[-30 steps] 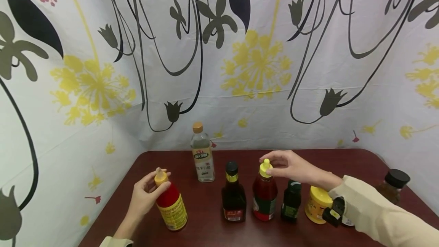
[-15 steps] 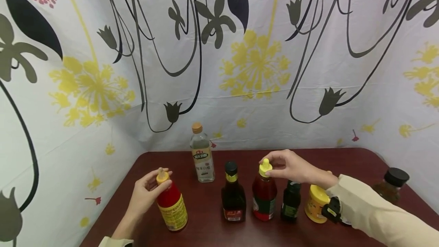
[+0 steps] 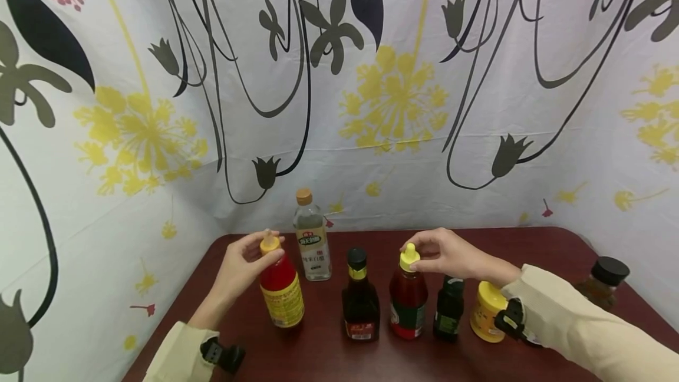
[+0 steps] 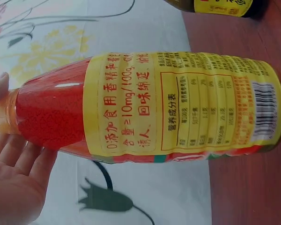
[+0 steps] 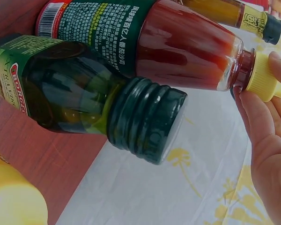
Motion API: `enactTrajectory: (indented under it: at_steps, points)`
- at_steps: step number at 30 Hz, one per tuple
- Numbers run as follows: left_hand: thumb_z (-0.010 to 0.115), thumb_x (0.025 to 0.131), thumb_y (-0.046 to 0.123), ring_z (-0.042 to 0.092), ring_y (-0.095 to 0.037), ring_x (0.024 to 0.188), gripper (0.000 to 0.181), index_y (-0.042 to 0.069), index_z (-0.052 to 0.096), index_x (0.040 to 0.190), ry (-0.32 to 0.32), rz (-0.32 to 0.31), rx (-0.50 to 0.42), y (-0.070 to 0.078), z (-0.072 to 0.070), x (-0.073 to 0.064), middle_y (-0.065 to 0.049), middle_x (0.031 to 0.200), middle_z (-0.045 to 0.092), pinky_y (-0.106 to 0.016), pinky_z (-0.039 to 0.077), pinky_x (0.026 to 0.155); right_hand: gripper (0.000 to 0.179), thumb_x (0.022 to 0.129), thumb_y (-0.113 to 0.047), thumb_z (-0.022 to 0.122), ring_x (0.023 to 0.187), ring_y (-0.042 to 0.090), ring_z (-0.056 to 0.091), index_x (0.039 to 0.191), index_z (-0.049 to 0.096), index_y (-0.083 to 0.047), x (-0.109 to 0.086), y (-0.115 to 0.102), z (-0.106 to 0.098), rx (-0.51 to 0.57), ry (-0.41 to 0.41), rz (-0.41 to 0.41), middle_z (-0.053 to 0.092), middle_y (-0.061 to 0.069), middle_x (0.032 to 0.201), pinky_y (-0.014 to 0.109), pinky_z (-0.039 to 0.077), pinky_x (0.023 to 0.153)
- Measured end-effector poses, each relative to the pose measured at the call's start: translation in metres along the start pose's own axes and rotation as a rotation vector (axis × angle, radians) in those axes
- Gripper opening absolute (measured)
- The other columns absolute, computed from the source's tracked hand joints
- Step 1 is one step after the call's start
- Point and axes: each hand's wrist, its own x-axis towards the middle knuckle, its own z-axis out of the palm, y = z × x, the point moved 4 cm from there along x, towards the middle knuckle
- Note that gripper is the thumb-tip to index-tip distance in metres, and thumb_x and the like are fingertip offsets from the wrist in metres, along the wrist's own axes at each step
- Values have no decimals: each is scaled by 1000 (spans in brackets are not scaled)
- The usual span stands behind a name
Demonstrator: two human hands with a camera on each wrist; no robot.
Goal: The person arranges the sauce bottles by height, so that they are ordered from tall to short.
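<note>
My left hand [image 3: 243, 263] grips a red squeeze sauce bottle [image 3: 282, 293] by its orange-yellow nozzle cap, thumb on one side and fingers on the other. Its yellow label [image 4: 178, 103] with printed text faces the left wrist camera. The bottle leans a little; whether its base touches the table I cannot tell. On the right, my right hand [image 3: 451, 253] pinches the yellow cap [image 5: 262, 77] of a ketchup bottle [image 3: 408, 302] with a green label, which stands upright. A dark soy-type sauce bottle [image 3: 361, 302] stands just left of the ketchup.
Behind stands a clear vinegar bottle [image 3: 313, 243]. Right of the ketchup are a small green Borges bottle [image 3: 449, 309], a yellow-lidded jar [image 3: 488, 311] and a black-capped bottle [image 3: 605, 283], partly behind the right sleeve. A printed cloth [image 3: 392, 193] hangs behind the dark red table [image 3: 323, 364].
My left hand has carried the red sauce bottle to the right and farther back, nearer the vinegar. The right hand stays on the ketchup cap.
</note>
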Motion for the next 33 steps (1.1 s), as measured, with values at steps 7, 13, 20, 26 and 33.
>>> enactTrajectory:
  at_steps: [7, 13, 20, 26, 33]
  points:
    - [71, 76, 22, 60, -19, 94, 45, 0, 58, 113, -63, 24, 13, 4, 34, 25, -15, 110, 59, -29, 49, 77, 28, 82, -15, 64, 95, 16, 59, 104, 60, 1, -1, 2, -1, 15, -1, -13, 60, 9, 101, 27, 49, 77]
    - [69, 78, 14, 61, -21, 91, 39, 1, 58, 113, -77, 40, 28, 25, 61, 35, -14, 110, 59, -31, 50, 75, 26, 83, -16, 63, 95, 17, 60, 104, 60, -1, -2, 3, -1, 19, -5, -32, 60, 8, 100, 28, 49, 78]
    - [67, 80, 15, 59, -21, 94, 38, 3, 58, 115, -133, 56, 42, 23, 88, 53, -13, 112, 58, -31, 49, 76, 26, 83, -17, 63, 95, 17, 59, 104, 60, -2, -3, 3, -3, 24, -2, -22, 60, 8, 100, 27, 49, 78]
    - [67, 80, 25, 59, -17, 94, 39, 11, 58, 115, -165, 50, 100, 6, 108, 75, -6, 118, 55, -28, 49, 74, 27, 83, -16, 63, 95, 17, 59, 104, 60, -1, -3, 4, -3, 22, 4, -17, 60, 8, 100, 28, 48, 78]
    - [66, 81, 17, 58, -21, 96, 38, 4, 57, 116, -130, 69, 105, 0, 122, 86, -11, 117, 56, -29, 49, 77, 27, 82, -19, 64, 94, 16, 59, 104, 60, -3, -2, 5, 0, 31, 9, -15, 60, 7, 100, 28, 48, 79]
